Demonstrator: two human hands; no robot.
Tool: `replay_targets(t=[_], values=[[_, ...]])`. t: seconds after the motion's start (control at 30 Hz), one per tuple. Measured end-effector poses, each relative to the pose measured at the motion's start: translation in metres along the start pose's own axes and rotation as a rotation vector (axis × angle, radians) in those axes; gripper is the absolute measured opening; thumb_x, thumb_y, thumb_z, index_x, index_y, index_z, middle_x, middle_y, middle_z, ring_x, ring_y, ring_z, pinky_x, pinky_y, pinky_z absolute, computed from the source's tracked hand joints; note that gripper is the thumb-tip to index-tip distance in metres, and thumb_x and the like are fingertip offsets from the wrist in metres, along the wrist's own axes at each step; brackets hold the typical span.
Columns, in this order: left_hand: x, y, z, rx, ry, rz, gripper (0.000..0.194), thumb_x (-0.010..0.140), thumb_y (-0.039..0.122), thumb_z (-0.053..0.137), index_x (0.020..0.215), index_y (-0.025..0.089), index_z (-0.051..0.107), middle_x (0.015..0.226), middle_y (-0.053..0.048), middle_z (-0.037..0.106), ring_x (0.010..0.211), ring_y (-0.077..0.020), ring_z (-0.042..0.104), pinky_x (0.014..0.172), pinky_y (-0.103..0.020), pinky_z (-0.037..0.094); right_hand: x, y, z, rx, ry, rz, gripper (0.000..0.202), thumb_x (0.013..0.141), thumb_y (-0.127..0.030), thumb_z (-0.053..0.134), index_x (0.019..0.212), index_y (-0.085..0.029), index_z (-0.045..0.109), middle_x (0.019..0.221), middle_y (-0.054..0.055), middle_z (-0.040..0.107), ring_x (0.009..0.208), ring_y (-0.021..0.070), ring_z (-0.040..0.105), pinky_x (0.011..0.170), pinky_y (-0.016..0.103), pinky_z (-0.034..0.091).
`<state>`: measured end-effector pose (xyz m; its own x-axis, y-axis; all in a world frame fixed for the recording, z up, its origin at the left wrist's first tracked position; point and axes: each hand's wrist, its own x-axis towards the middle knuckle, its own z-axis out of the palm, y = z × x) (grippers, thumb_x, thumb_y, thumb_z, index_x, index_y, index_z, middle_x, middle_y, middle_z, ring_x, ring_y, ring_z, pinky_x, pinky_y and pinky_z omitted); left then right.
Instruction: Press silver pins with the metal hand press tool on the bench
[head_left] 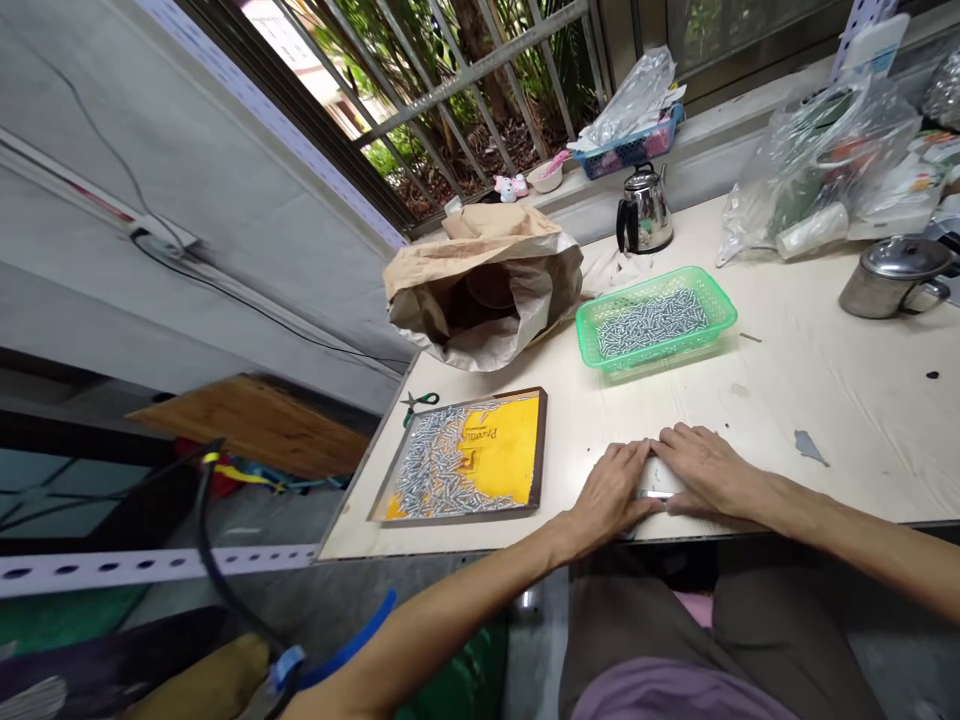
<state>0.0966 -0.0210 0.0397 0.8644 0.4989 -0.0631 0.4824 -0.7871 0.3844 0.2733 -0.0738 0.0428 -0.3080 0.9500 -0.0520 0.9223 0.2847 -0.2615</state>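
Near the table's front edge my left hand (613, 487) and my right hand (703, 470) meet, fingertips almost touching. A small, slim silvery piece (657, 494) shows between the two thumbs; its exact kind is too small to tell. Both hands have bent fingers, partly hiding what they hold. To the left lies a shallow box (517, 440) with a yellow bottom, partly covered by many small silvery metal pins (435, 465). Beyond my hands sits a green plastic basket (727, 308) holding more of these metal pieces (652, 323).
A crumpled brown paper bag (559, 262) stands open behind the box. Green-handled scissors (421, 400) lie at the left edge. A kettle (654, 212) is at the back, with plastic bags (795, 180) and a lidded metal mug (881, 280) to the right.
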Motion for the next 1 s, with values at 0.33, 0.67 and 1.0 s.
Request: replay_targets(t=[0.33,0.67,1.0], values=[[0.016,0.001,0.001,0.087,-0.066,0.017,0.040,0.077,0.039,0.068,0.107,0.017,0.054,0.099,-0.007,0.057,0.093,-0.0235,0.048,0.080,-0.037,0.045,-0.015,0.003,-0.010,-0.038,0.007,0.041,0.026,0.069,-0.027,0.076,0.087,-0.015,0.062,0.089,0.008,0.061,0.083,0.0220,0.055,0.072,0.031,0.043],[0.019,0.001,0.005,0.058,-0.052,-0.014,0.016,0.086,0.034,0.057,0.091,0.018,0.057,0.088,-0.005,0.057,0.089,-0.0222,0.050,0.075,-0.035,0.046,-0.015,0.008,0.006,0.000,0.078,0.016,0.007,0.080,-0.018,0.064,0.086,-0.015,0.063,0.082,0.006,0.061,0.079,0.0201,0.054,0.071,0.031,0.040],[-0.022,0.036,0.053,0.049,0.213,0.129,0.047,0.091,0.035,0.047,0.132,0.013,0.037,0.136,-0.017,0.047,0.130,-0.0289,0.040,0.106,-0.049,0.035,0.010,0.033,-0.015,-0.044,0.056,0.090,0.018,0.089,-0.019,0.046,0.096,-0.016,0.063,0.096,0.010,0.062,0.089,0.0217,0.054,0.074,0.032,0.039]])
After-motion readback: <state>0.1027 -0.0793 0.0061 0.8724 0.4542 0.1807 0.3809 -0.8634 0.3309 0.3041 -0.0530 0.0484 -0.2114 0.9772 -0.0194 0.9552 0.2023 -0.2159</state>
